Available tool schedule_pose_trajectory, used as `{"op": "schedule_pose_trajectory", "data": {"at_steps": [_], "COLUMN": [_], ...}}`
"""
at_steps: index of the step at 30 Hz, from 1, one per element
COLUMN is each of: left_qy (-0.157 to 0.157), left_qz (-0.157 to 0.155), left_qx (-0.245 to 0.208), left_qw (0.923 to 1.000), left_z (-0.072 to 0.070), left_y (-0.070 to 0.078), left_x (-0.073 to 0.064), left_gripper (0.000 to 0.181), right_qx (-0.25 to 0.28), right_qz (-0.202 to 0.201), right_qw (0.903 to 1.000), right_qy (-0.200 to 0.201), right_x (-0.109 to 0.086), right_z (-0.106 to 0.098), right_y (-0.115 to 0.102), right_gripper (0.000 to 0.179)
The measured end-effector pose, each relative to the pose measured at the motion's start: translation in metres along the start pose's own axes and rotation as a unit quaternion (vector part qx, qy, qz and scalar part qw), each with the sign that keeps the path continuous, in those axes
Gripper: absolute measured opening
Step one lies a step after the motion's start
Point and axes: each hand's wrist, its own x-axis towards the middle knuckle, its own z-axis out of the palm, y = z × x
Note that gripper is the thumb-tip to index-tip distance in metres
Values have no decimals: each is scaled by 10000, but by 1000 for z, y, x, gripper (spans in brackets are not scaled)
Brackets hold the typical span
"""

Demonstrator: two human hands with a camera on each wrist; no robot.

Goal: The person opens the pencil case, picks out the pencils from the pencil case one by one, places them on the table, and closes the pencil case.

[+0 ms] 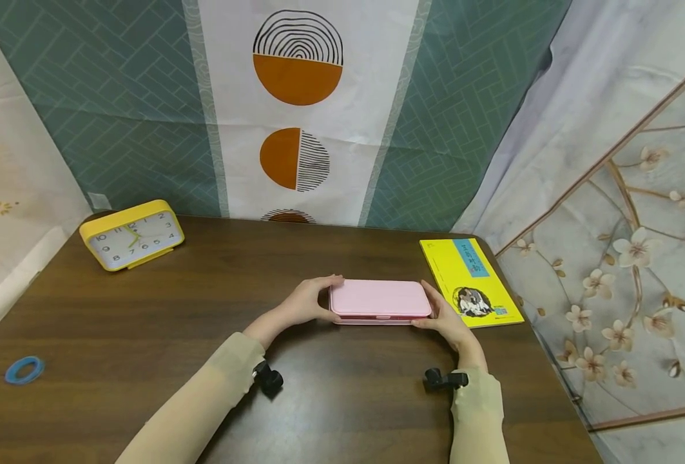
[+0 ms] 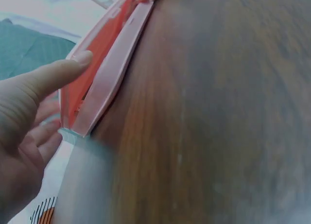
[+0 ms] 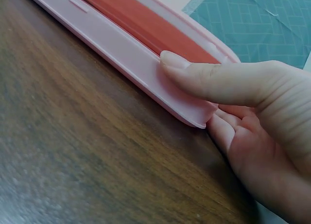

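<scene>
A pink hinged case [image 1: 379,298] lies on the table in front of me, its lid slightly raised along the near side. Red lining [image 2: 99,54] shows through the gap in both wrist views. My left hand [image 1: 303,303] holds the case's left end, thumb at the front by the lid's edge and fingers round the back. At the right end, my right hand [image 1: 448,319] grips the case, its thumb [image 3: 194,78] against the front wall and its other fingers behind the corner. The case partly hides the fingers of both hands.
A yellow book [image 1: 449,270] lies just right of the case, near my right hand. The yellow clock [image 1: 133,235] stands at the back left, and a blue ring [image 1: 10,374] lies at the far left. Fabric hangings [image 1: 435,129] border the brown table [image 1: 145,335].
</scene>
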Motion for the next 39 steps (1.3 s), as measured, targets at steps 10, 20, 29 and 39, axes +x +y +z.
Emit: {"op": "schedule_pose_trajectory", "data": {"at_steps": [10, 20, 29, 39], "left_qy": [104, 653, 1904, 2129], "left_qz": [231, 53, -449, -1230], "left_qx": [280, -396, -909, -1202], "left_qw": [9993, 9971, 9765, 9618], "left_z": [-14, -34, -28, -8], "left_y": [6, 16, -2, -27], "left_x": [5, 24, 42, 49], "left_gripper": [43, 19, 22, 27], "right_qx": [293, 193, 192, 231], "right_qz": [-22, -156, -100, 35], "right_qw": [9995, 9996, 9997, 9997], "right_qy": [-80, -124, -106, -76], "right_x": [0, 2, 2, 2], "right_z": [0, -1, 0, 0], "right_y": [-1, 1, -3, -1], "right_gripper": [101, 98, 98, 99]}}
